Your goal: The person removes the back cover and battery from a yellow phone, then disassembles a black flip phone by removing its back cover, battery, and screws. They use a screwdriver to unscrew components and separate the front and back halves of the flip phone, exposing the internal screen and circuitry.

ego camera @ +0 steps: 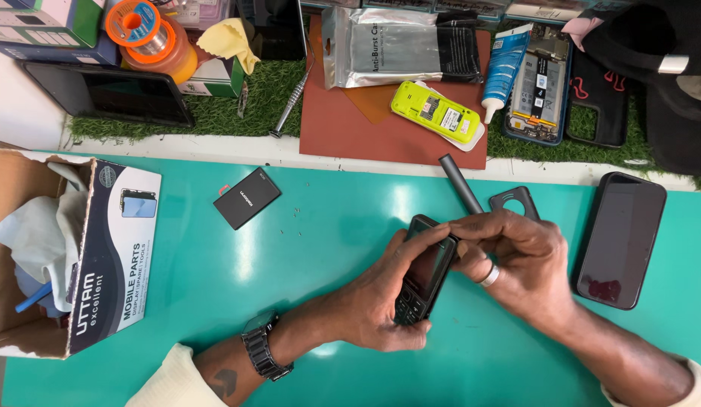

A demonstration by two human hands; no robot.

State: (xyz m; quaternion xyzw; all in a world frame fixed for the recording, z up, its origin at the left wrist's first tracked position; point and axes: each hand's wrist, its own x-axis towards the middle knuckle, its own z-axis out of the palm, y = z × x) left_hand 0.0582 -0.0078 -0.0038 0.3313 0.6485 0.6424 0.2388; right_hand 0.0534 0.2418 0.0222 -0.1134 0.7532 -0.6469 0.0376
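Keypad phone (422, 275) in both hands, white-and-black carton (113, 256) far left.

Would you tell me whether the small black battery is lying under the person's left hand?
No, the black battery lies alone on the teal mat, apart from the left hand, which holds the dark keypad phone.
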